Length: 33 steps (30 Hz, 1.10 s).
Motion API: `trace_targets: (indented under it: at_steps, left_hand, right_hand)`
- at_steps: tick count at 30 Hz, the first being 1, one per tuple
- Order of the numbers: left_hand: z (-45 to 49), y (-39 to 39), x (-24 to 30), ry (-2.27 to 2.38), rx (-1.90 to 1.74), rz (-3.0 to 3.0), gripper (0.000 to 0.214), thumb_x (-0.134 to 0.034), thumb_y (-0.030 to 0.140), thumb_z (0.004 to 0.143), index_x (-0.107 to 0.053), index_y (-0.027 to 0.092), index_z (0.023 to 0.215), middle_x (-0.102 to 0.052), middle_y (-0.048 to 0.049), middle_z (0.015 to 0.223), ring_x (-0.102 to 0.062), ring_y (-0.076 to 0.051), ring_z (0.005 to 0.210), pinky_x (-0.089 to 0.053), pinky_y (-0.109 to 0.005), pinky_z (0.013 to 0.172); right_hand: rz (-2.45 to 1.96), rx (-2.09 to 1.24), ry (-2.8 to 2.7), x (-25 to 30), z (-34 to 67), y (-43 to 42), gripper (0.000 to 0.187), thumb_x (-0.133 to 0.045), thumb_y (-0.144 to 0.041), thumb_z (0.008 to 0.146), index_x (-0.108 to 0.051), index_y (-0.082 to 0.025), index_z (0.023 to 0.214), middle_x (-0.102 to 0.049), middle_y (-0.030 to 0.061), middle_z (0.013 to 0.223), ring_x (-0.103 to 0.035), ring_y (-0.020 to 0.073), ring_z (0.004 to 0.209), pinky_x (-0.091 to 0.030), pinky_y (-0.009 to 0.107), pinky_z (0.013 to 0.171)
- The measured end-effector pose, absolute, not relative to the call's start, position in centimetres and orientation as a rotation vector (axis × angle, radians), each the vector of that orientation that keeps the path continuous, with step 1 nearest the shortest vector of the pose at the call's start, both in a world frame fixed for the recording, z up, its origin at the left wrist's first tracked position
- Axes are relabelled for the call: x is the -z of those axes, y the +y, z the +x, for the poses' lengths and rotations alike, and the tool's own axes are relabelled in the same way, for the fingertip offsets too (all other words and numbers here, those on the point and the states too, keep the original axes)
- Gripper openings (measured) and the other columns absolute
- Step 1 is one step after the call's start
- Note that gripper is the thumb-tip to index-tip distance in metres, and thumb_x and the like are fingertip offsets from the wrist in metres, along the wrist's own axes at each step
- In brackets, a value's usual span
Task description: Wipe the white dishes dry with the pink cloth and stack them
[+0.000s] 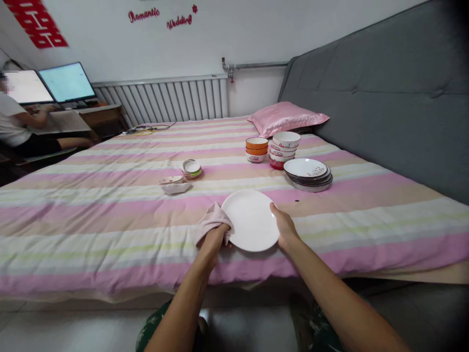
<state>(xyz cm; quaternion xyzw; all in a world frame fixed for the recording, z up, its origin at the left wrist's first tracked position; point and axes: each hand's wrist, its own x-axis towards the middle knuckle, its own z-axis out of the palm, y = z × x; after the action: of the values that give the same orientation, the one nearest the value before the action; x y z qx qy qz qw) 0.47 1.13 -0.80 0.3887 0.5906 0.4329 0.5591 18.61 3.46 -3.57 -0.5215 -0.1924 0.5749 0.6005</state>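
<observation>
A round white plate (251,220) is held up over the near edge of the striped bed (110,205). My right hand (284,229) grips the plate's right rim, thumb on top. My left hand (215,238) is closed on a pinkish cloth (209,221) and presses it against the plate's left rim. The plate's face looks bare.
A stack of plates (309,174) lies at the right, with two stacks of bowls (256,149) (284,148) behind it. Small dishes (191,168) (175,185) sit mid-bed. A pink pillow (286,117) rests by the grey headboard (384,93). A person (14,122) sits at monitors far left.
</observation>
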Motion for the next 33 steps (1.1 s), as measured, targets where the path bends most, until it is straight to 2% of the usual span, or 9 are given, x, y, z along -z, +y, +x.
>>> trace_targets:
  at_steps: [8,21,24,28,33]
  left_hand:
    - [1.8,0.5,1.5,1.363,-1.017,0.877,0.022,-0.052,0.029,0.066,-0.048,0.017,0.049,-0.046,0.0017,0.039,-0.043,-0.009,0.035,-0.032,-0.021,0.039]
    - [3.6,-0.1,2.9,1.305,-1.024,0.814,0.022,-0.053,0.033,0.067,-0.055,0.014,0.056,-0.052,0.0002,0.044,-0.047,-0.01,0.04,-0.033,-0.021,0.04]
    - [3.6,-0.1,3.0,1.321,-1.044,0.818,0.022,-0.053,0.032,0.067,-0.055,0.014,0.053,-0.051,0.0001,0.042,-0.046,-0.01,0.039,-0.032,-0.021,0.039]
    - [3.2,0.0,2.9,1.337,-1.057,0.843,0.029,-0.052,0.031,0.066,-0.052,0.014,0.042,-0.048,-0.0015,0.036,-0.044,-0.009,0.037,-0.031,-0.02,0.039]
    - [1.8,0.7,1.7,1.318,-1.112,0.832,0.021,-0.052,0.028,0.064,-0.05,0.016,0.047,-0.047,0.0015,0.038,-0.041,-0.009,0.034,-0.029,-0.021,0.035]
  right_hand:
    - [-1.23,-1.129,-0.354,4.5,17.7,3.6,0.03,-0.061,-0.045,0.072,-0.063,-0.016,0.078,-0.071,0.0039,0.074,-0.065,0.0186,0.065,-0.053,0.027,0.054]
    - [-1.317,-0.922,-0.337,4.9,17.0,3.5,0.033,-0.052,-0.047,0.076,-0.064,-0.017,0.084,-0.07,0.0067,0.094,-0.066,0.0192,0.082,-0.053,0.025,0.063]
    - [-1.271,-0.979,-0.303,4.9,17.1,3.7,0.034,-0.054,-0.048,0.075,-0.064,-0.018,0.087,-0.071,0.0058,0.094,-0.066,0.0192,0.083,-0.054,0.026,0.064]
    - [-1.071,-1.231,-0.231,3.6,17.5,3.6,0.038,-0.054,-0.047,0.077,-0.064,-0.016,0.096,-0.071,0.0054,0.094,-0.067,0.0195,0.083,-0.055,0.03,0.071]
    - [-0.954,-1.477,-0.374,1.6,18.7,3.2,0.04,-0.051,-0.049,0.079,-0.065,-0.016,0.097,-0.072,0.0062,0.087,-0.067,0.0225,0.081,-0.054,0.035,0.075]
